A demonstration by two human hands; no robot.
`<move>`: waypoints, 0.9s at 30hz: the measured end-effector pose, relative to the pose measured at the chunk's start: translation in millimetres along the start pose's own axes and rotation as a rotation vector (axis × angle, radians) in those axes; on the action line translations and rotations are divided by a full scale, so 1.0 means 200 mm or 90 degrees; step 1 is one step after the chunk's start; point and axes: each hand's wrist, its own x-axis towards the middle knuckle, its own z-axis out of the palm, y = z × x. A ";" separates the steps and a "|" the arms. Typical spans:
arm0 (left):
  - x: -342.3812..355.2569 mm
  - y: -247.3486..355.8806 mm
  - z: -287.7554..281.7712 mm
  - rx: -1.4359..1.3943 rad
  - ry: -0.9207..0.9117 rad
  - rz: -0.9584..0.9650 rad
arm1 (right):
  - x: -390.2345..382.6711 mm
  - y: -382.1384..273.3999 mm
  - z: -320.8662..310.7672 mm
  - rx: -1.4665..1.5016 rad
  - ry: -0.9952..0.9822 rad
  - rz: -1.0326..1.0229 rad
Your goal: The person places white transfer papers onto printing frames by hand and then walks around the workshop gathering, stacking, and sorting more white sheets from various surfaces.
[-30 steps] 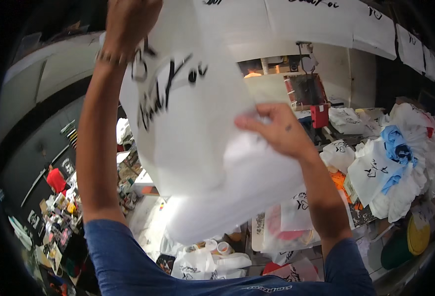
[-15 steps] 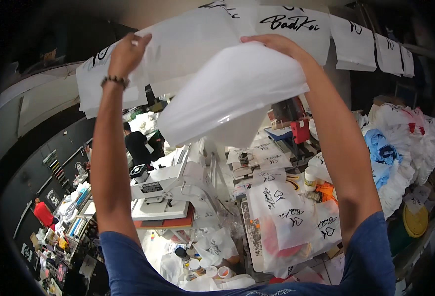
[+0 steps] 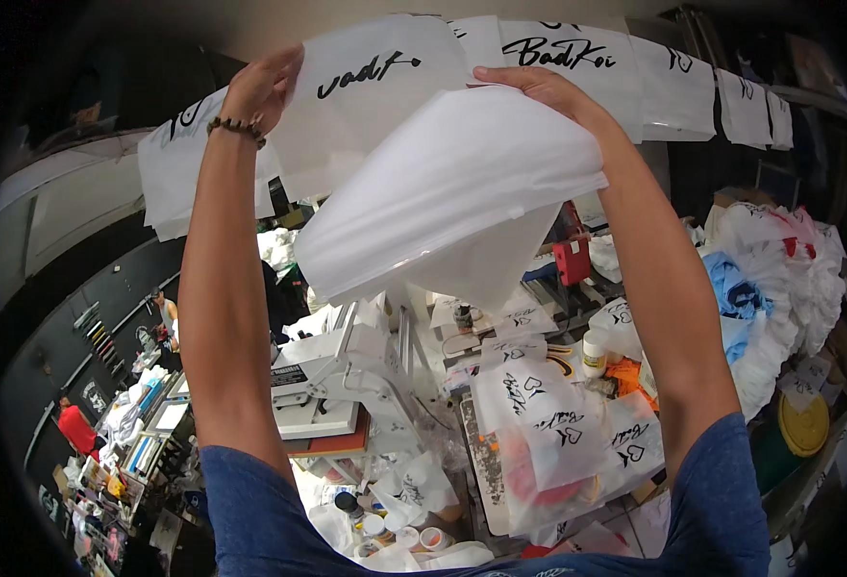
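Observation:
Both my arms reach up to a row of translucent white plastic bags hanging overhead. My left hand [image 3: 262,88], with a beaded bracelet at the wrist, is closed at the left edge of a bag with black lettering [image 3: 366,115]; its fingertips are partly hidden. Pinched in my right hand [image 3: 539,88] is a white plastic bag [image 3: 443,192], which droops down and to the left between my forearms. Whether that is one bag or several layered together, I cannot tell. Behind my right hand hangs another printed bag [image 3: 577,72].
Below stand a white press-like machine [image 3: 347,365] and a worktable with printed bags [image 3: 563,447] and a white bottle [image 3: 594,354]. Jars [image 3: 375,525] sit near my body. White bundles [image 3: 789,298] and a yellow-lidded bin [image 3: 803,428] are at right. A person in red [image 3: 77,428] is far left.
My left hand's fingers have gone from spread to closed at the bag's edge. Lettering on that bag now shows between my hands. My right hand keeps the white bag, nearly in place.

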 end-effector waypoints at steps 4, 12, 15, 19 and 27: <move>0.12 0.07 0.00 -0.015 0.037 0.025 | 0.06 -0.04 0.00 0.033 0.042 -0.052; -0.05 0.08 -0.19 0.059 0.064 0.175 | 0.05 -0.10 0.01 0.073 -0.094 -0.027; -0.22 0.03 -0.26 0.053 0.032 0.131 | 0.00 -0.01 0.05 -0.173 0.048 -0.074; -0.34 0.01 -0.30 0.034 -0.011 0.045 | 0.04 0.02 0.08 -0.050 0.041 -0.092; -0.18 0.16 -0.18 0.809 0.299 0.251 | 0.06 -0.01 0.10 -0.125 -0.041 -0.070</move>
